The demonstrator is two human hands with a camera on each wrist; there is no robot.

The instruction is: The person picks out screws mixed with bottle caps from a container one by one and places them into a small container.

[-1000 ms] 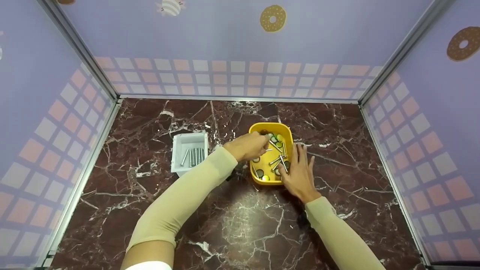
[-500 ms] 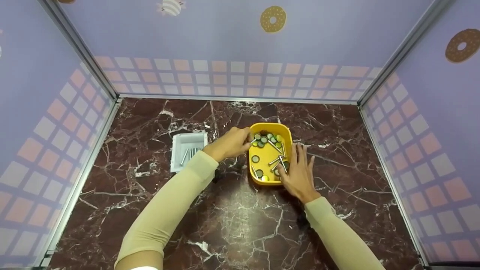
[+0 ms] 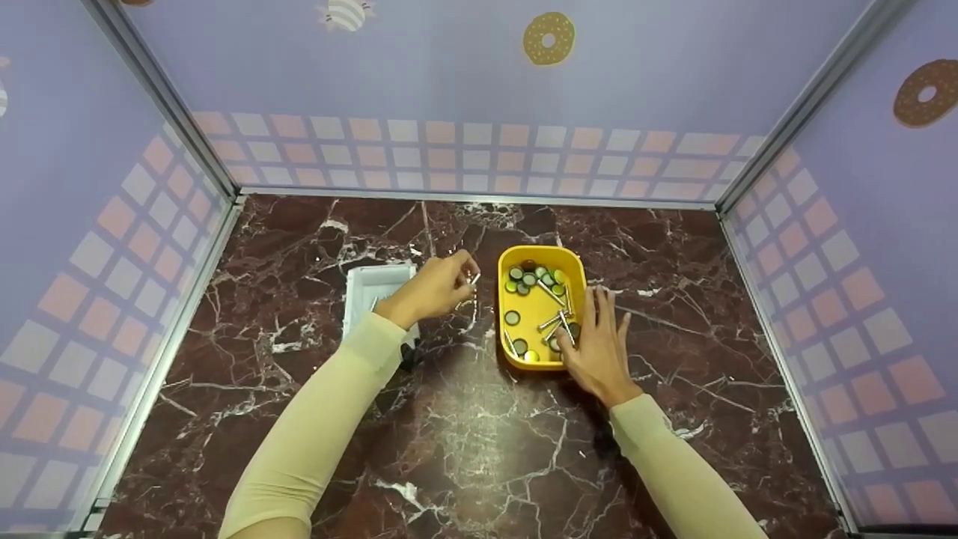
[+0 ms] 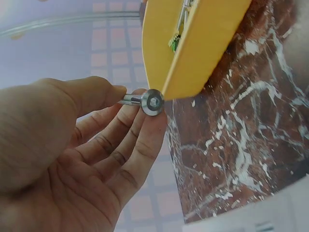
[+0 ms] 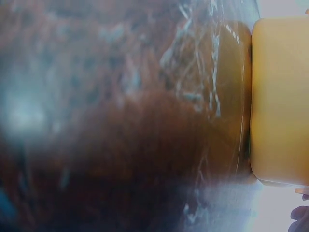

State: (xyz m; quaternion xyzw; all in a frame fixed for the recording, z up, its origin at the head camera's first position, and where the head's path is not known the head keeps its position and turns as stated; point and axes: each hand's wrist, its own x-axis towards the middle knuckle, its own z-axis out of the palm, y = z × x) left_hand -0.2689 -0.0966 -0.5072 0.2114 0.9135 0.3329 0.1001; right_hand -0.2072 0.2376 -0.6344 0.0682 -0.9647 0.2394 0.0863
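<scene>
My left hand (image 3: 436,287) is between the two containers and pinches a metal bolt (image 4: 152,102) between thumb and fingertips. In the left wrist view the bolt's round head with its hex socket faces the camera. To the right stands a yellow bin (image 3: 504,299) holding several bolts (image 3: 551,293) and round bottle caps (image 3: 512,317), some greenish. My right hand (image 3: 601,352) rests on the bin's near right side, fingers straight along the outer wall and thumb over the rim. A white container (image 3: 366,275) is partly hidden behind my left hand and wrist.
Both containers stand on a dark red marbled tabletop (image 3: 479,442). Lilac panels (image 3: 419,82) with metal edge strips enclose it at the back and on both sides. The yellow bin's outer wall (image 5: 280,101) fills the right of the right wrist view.
My left hand has come out of the yellow bin with the bolt and moved left, toward the white container, covering the bolts in it. My right hand has stayed in place.
</scene>
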